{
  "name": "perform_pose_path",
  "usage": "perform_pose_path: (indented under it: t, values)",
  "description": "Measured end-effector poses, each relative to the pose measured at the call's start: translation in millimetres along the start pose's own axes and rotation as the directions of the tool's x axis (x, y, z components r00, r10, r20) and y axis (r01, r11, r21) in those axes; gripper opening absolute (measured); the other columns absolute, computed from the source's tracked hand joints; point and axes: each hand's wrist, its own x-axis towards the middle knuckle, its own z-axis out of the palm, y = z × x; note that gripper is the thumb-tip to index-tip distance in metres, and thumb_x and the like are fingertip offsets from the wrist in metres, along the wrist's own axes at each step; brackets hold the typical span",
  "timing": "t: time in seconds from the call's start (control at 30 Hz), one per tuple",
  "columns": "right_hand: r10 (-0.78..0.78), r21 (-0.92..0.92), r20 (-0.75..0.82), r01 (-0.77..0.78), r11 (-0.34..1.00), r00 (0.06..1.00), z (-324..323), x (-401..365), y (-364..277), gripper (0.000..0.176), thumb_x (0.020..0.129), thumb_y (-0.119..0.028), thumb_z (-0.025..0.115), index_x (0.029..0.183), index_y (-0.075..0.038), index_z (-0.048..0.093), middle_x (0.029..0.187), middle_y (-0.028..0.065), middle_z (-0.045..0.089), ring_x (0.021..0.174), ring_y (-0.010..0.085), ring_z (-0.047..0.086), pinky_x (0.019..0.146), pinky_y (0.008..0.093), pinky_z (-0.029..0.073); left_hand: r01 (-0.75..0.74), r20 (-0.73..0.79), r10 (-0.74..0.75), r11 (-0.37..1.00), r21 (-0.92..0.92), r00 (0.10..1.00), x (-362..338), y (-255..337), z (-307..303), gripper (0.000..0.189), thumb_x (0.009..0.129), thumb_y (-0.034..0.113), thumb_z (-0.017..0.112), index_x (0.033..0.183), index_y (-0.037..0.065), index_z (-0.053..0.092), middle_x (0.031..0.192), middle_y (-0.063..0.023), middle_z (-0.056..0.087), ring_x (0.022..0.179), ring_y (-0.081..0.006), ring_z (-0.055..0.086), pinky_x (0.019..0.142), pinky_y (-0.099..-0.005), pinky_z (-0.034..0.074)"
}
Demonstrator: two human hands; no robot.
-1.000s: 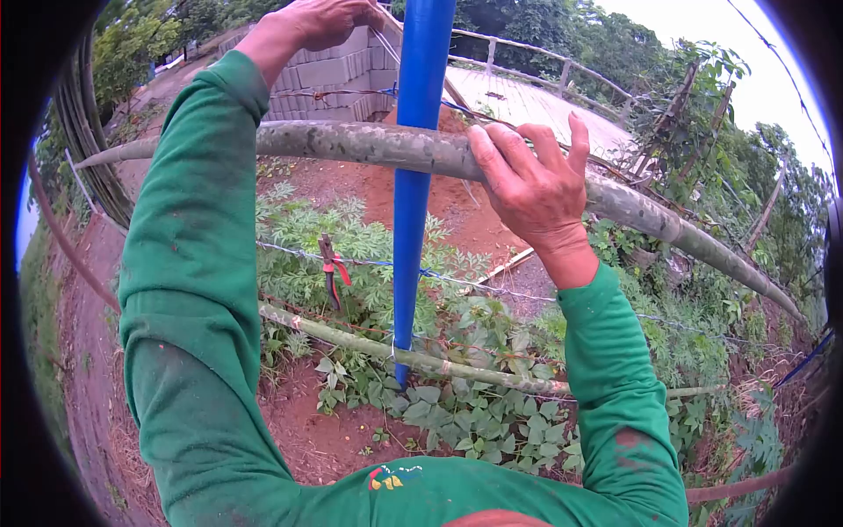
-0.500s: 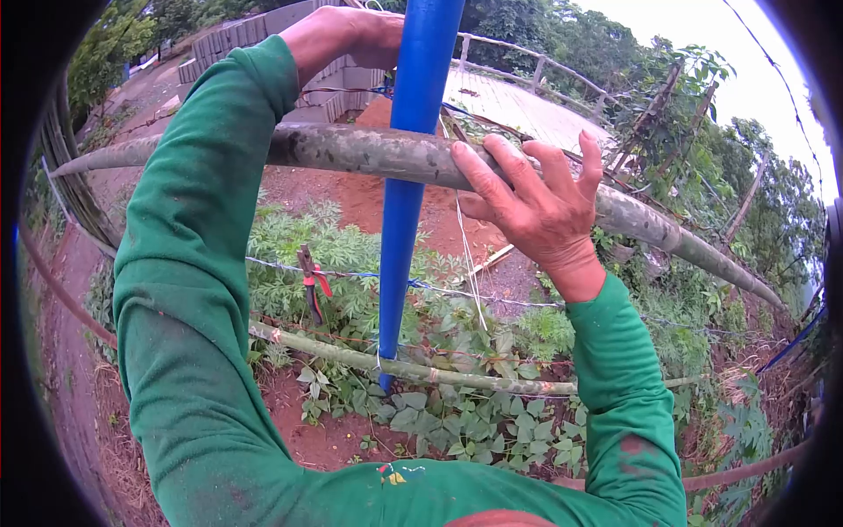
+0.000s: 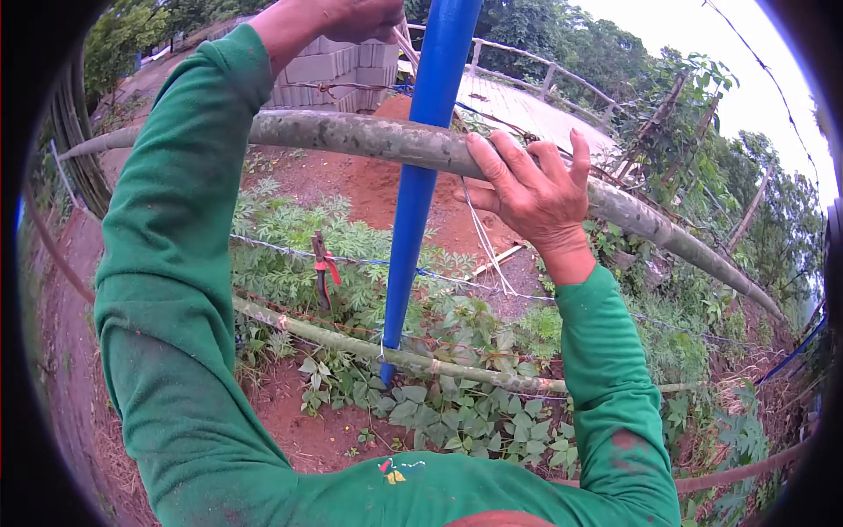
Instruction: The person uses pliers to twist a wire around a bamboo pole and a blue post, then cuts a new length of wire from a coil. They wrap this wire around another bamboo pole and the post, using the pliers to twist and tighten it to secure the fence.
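A blue post [image 3: 411, 228] stands slightly tilted in front of me, and a long mottled wooden pole [image 3: 351, 136] crosses it. At the top edge my left hand [image 3: 364, 18] is closed, partly cut off by the frame. Pale string [image 3: 405, 44] runs from it down beside the post. My right hand [image 3: 536, 189] grips the pole just right of the post, thumb below and fingers spread over the top. Loose ends of white string [image 3: 489, 246] hang under the pole near the thumb.
Red-handled pliers [image 3: 323, 270] hang on a barbed wire [image 3: 364, 260] left of the post. A thinner green pole [image 3: 351, 344] crosses lower down, tied to the post. Leafy plants [image 3: 492, 413] grow below. Grey blocks [image 3: 329, 75] are stacked behind.
My left hand has moved up and slightly left, and the string by it now shows. The hanging string ends have shifted right. My right hand stays on the pole.
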Motion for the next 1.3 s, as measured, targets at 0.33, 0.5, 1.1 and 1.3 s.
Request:
perform_pose_path:
  t: [0.33, 0.5, 1.1, 1.3]
  values:
    - [0.084, 0.197, 0.076, -0.097, 0.976, 0.994, -13, 14, -1, 0.055, 0.075, -0.063, 0.060, 0.111, -0.021, 0.063, 0.096, -0.0031, 0.066, 0.076, 0.0188, 0.062, 0.102, 0.0555, 0.031, 0.229, -0.314, -0.388, 0.867, -0.442, 0.866, -67, 98, 76, 0.013, 0.077, 0.005, 0.055, 0.085, -0.003, 0.061, 0.083, -0.0224, 0.063, 0.085, -0.0408, 0.061, 0.079, -0.0509, 0.047]
    - [0.089, 0.240, 0.130, -0.119, 0.963, 0.988, -8, 14, -5, 0.056, 0.074, -0.062, 0.061, 0.108, -0.017, 0.063, 0.080, 0.0033, 0.063, 0.070, 0.0209, 0.063, 0.062, 0.0368, 0.050, 0.167, -0.369, -0.443, 0.794, -0.584, 0.817, -72, 119, 103, 0.030, 0.080, 0.016, 0.064, 0.099, -0.007, 0.058, 0.095, -0.0260, 0.060, 0.089, -0.0422, 0.060, 0.080, -0.0490, 0.049]
    - [0.089, 0.440, 0.500, -0.340, 0.831, 0.862, -30, 34, 15, 0.060, 0.067, -0.064, 0.067, 0.080, -0.006, 0.066, 0.080, 0.0170, 0.068, 0.076, 0.0321, 0.069, 0.069, 0.0415, 0.054, 0.080, -0.423, -0.378, 0.816, -0.573, 0.824, -71, 123, 88, 0.045, 0.086, 0.027, 0.069, 0.114, -0.007, 0.060, 0.080, -0.0181, 0.058, 0.077, -0.0343, 0.057, 0.070, -0.0439, 0.044]
    - [0.057, 0.318, 0.518, -0.254, 0.914, 0.854, -25, 60, 33, 0.067, 0.078, -0.075, 0.048, 0.091, -0.012, 0.066, 0.077, 0.0122, 0.068, 0.073, 0.0292, 0.070, 0.061, 0.0411, 0.055, 0.145, -0.365, -0.421, 0.795, -0.589, 0.831, -50, 107, 59, 0.038, 0.085, 0.037, 0.064, 0.078, -0.001, 0.065, 0.076, -0.0248, 0.064, 0.076, -0.0412, 0.063, 0.068, -0.0474, 0.048]
